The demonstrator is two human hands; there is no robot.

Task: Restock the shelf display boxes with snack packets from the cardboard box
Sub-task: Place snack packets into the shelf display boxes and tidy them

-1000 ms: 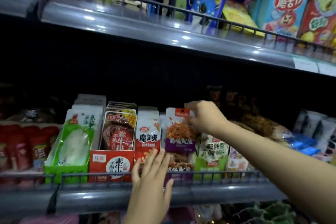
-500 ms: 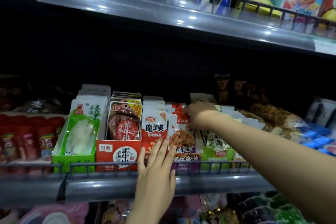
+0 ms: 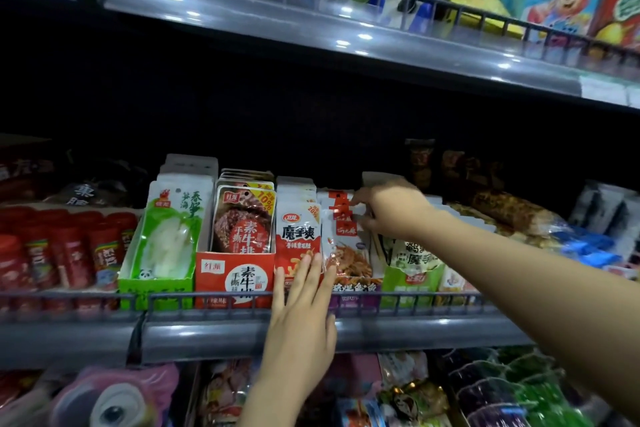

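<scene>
On the middle shelf stands a purple display box [image 3: 353, 298] with several white snack packets [image 3: 346, 250] showing orange shreds and red tops. My right hand [image 3: 388, 208] reaches in from the right and pinches the red tops of these packets. My left hand [image 3: 304, 319] lies flat with fingers spread against the front of the white and red packets [image 3: 296, 229] and the shelf rail, holding nothing. The cardboard box is out of view.
A wire rail [image 3: 207, 298] runs along the shelf front. Left of the packets stand a red display box [image 3: 232, 274] and a green one [image 3: 156, 284]; a green box [image 3: 412, 281] sits to the right. The upper shelf [image 3: 311, 28] hangs overhead.
My right hand lowered the orange-shred packet down into the purple box and now grips the packet tops. My left hand rose slightly against the box fronts.
</scene>
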